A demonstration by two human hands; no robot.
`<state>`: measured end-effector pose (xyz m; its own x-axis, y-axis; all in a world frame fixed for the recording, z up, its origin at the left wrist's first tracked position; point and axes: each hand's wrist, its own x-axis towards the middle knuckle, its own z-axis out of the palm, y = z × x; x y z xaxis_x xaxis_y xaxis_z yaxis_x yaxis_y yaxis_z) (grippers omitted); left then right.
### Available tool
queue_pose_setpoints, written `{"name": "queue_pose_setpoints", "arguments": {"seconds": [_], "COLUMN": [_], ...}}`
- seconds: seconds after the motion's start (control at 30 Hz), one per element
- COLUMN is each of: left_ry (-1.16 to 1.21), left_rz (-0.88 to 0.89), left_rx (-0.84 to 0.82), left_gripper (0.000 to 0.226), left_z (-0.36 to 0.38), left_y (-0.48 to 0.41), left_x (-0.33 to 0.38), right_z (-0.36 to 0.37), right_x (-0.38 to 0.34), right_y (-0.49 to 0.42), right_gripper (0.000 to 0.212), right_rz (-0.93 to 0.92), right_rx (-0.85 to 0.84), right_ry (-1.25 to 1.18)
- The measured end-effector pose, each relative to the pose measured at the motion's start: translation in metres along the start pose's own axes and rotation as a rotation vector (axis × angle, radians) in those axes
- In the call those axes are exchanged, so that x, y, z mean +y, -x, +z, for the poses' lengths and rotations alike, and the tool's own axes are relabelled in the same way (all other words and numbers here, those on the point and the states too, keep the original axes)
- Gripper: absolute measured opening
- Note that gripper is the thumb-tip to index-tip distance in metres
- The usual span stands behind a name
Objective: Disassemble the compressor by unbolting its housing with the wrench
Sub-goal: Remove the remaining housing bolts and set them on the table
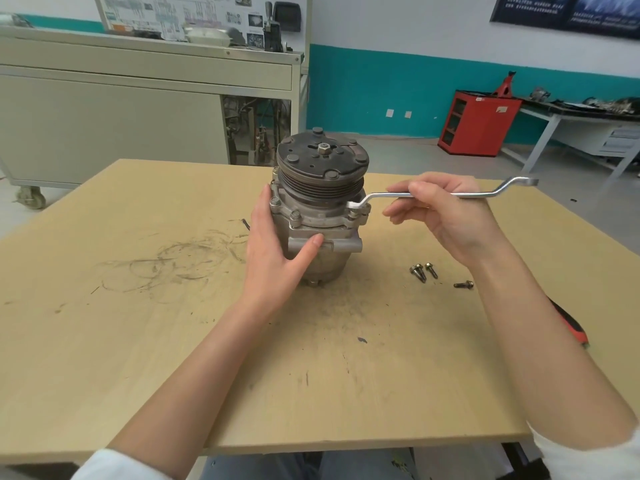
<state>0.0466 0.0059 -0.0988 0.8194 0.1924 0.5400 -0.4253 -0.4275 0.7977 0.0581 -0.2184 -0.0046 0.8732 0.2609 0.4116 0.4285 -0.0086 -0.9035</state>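
Beyond white sleeve cuffs (pixel 100 465), the left hand (pixel 273 251) gripped the upright grey cast-metal compressor (pixel 325 220); the right hand (pixel 446 216) pinched the silver offset wrench (pixel 384 194) seated on its flange bolt (pixel 354 213).

1. Bright, even, diffuse light fills the room; its source is out of view.
2. Shadows are soft and faint; a thin one hugs the base of the compressor (pixel 322 216).
3. The wrench (pixel 450 195) has a bright sheen along its shaft; the table (pixel 138 341) looks matte.
4. Wide-angle distortion bows the table edges, most at 4 and 8 o'clock, and tilts the wall (pixel 398 26) at 2 o'clock.
5. The centre is sharp; the board (pixel 180 15) at 11 and the poster (pixel 568 12) at 1 o'clock are soft, their print unreadable.
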Motion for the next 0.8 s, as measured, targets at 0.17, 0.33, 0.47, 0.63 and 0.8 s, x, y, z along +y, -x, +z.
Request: {"name": "queue_pose_setpoints", "arguments": {"seconds": [0.17, 0.33, 0.47, 0.63, 0.8], "left_ry": [0.0, -0.008, -0.013, -0.002, -0.004], "left_rz": [0.009, 0.022, 0.022, 0.005, 0.001], "left_rx": [0.002, 0.007, 0.008, -0.008, -0.01], "left_gripper": [0.099, 0.097, 0.1, 0.101, 0.098], "left_z": [0.0, 0.0, -0.001, -0.002, -0.001], "left_y": [0.0, 0.001, 0.001, 0.001, 0.001], "left_x": [0.0, 0.0, 0.001, 0.002, 0.002], "right_z": [0.04, 0.062, 0.062, 0.007, -0.015], "right_x": [-0.018, -0.013, 0.006, 0.016, 0.013], "right_y": [0.039, 0.056, 0.062, 0.026, -0.012], "right_gripper": [0.016, 0.015, 0.014, 0.032, 0.034], "right_rz": [-0.233, -0.551, -0.534, -0.102, 0.02], "right_rx": [0.176, 0.277, 0.312, -0.012, -0.112], "right_ry": [0.469, 0.838, 0.756, -0.008, -0.16]}}
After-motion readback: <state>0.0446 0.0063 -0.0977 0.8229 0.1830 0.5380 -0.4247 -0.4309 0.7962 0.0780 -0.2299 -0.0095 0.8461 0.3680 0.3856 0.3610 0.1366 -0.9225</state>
